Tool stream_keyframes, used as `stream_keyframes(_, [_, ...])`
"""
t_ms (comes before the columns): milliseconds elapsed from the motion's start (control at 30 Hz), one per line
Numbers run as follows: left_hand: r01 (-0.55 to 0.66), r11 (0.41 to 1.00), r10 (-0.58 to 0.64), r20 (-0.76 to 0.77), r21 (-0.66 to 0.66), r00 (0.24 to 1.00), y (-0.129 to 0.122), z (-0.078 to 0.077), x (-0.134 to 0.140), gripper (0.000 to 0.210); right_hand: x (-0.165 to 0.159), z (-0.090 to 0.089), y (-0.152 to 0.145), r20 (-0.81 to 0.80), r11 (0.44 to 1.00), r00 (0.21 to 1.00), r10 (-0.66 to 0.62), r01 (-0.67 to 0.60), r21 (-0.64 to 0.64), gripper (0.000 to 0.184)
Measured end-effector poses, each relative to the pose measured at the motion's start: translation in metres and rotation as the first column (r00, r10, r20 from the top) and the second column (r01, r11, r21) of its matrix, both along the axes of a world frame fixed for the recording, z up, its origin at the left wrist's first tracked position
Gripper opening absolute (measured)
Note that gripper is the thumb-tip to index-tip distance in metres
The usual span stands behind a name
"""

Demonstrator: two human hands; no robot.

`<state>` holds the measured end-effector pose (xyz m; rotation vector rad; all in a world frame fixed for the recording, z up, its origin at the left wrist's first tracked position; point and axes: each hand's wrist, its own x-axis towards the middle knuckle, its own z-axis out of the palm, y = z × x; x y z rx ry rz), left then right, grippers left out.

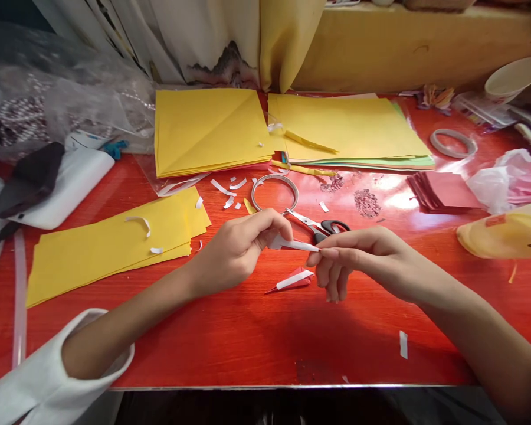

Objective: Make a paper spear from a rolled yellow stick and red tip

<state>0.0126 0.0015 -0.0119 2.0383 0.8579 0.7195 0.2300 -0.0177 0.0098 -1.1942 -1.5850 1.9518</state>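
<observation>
The left hand point(243, 247) and right hand point(358, 251) pinch both ends of a white-and-red paper piece point(302, 245), likely to keep it straight; scissors point(310, 223) lie just past them.

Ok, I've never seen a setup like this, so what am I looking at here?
No machine here: it's bare-handed work, in one picture from a camera worn on the person's head, facing forward and down. The left hand and right hand pinch opposite ends of a small whitish piece. On the red table nearby lies a red piece with a white strip. Just beyond are scissors and a ring resembling a tape roll. Yellow sheets lie farther back and to the left.
</observation>
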Motion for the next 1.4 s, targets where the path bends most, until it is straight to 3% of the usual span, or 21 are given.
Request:
stream_keyframes(67, [-0.017,0.993,0.023,-0.045,0.116,0.999,0.000,0.000,0.001,0.017,-0.001,0.000,-0.002,0.012,1.000,1.000,-0.004,0.004,0.015,0.028])
stream_keyframes(133, [-0.056,0.945,0.092,-0.096,0.321,0.991,-0.001,-0.001,0.002,0.014,-0.003,-0.001,-0.004,0.033,0.998,0.999,-0.031,0.029,0.060,0.028])
stream_keyframes(233, [-0.090,0.780,0.218,-0.134,0.620,0.967,-0.004,-0.004,0.003,0.018,-0.008,-0.001,-0.010,0.082,0.975,0.992,-0.097,0.078,0.206,0.025])
stream_keyframes(300, [-0.083,0.687,0.252,-0.131,0.722,0.959,-0.008,-0.005,0.003,0.019,-0.011,-0.001,-0.014,0.136,0.939,0.984,-0.114,0.063,0.338,0.023])
stream_keyframes(400, [-0.041,0.636,0.235,-0.143,0.770,0.961,-0.013,-0.006,0.005,0.019,-0.015,-0.002,-0.019,0.234,0.849,0.965,-0.118,-0.024,0.527,0.021])
stream_keyframes(600, [0.011,0.658,0.163,-0.157,0.753,0.974,-0.018,-0.008,0.007,0.023,-0.019,-0.008,-0.022,0.327,0.694,0.932,-0.155,-0.133,0.708,0.017])
stream_keyframes(900, [0.008,0.704,0.112,-0.122,0.710,0.986,-0.020,-0.006,0.009,0.022,-0.020,-0.011,-0.022,0.309,0.608,0.933,-0.184,-0.139,0.782,0.016])
stream_keyframes(1133, [-0.007,0.724,0.098,-0.093,0.690,0.991,-0.019,-0.006,0.009,0.023,-0.019,-0.010,-0.022,0.300,0.630,0.935,-0.191,-0.117,0.767,0.017])
stream_keyframes(1400, [0.007,0.834,0.053,-0.093,0.552,0.994,-0.019,-0.001,0.009,0.020,-0.019,-0.008,-0.023,0.266,0.670,0.947,-0.179,-0.081,0.738,0.016])
